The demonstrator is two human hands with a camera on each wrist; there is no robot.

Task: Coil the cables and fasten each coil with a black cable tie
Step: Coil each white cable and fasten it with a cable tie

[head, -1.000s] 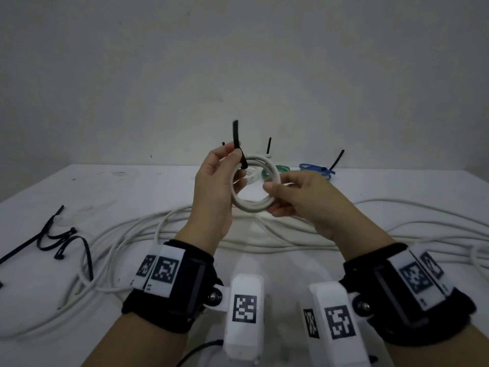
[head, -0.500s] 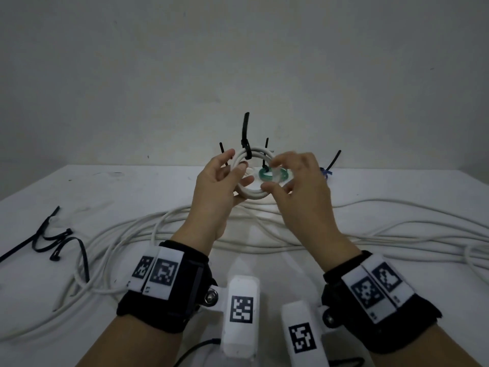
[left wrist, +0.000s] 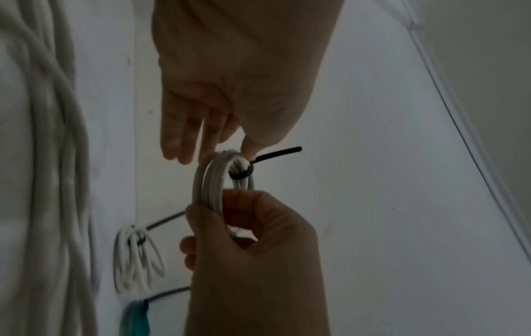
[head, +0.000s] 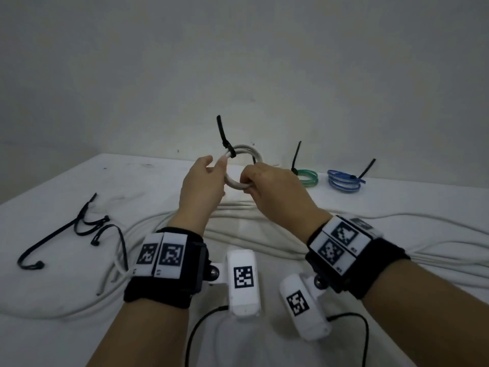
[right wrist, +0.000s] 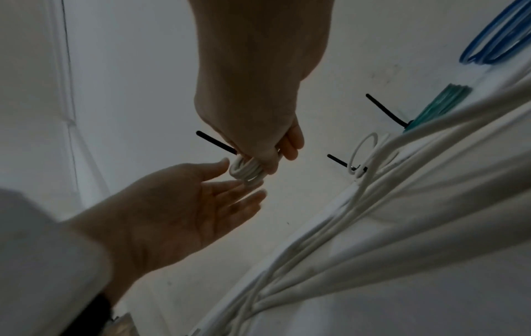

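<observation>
I hold a small white cable coil point(head: 254, 152) upright above the table, a black cable tie point(head: 221, 131) cinched round its top left with the tail sticking up. My right hand point(head: 251, 181) grips the coil's lower right rim, fingers curled round the strands point(left wrist: 211, 181). My left hand point(head: 217, 165) lies flat against the coil's left side, its fingers point(right wrist: 229, 186) straight and the thumb tip by the tie point(left wrist: 276, 154). In the right wrist view the coil point(right wrist: 247, 170) shows below my right hand point(right wrist: 270, 159).
A green coil point(head: 307, 177) and a blue coil point(head: 342, 181), each tied in black, lie at the back right. Another tied white coil point(left wrist: 137, 257) lies behind my hands. Loose black ties point(head: 87, 226) lie at the left. A long white cable point(head: 251, 234) sprawls across the table.
My right hand has shifted from the coil's right rim to a curled grip on its lower right. My left hand has let go of its pinch near the tie and straightened its fingers.
</observation>
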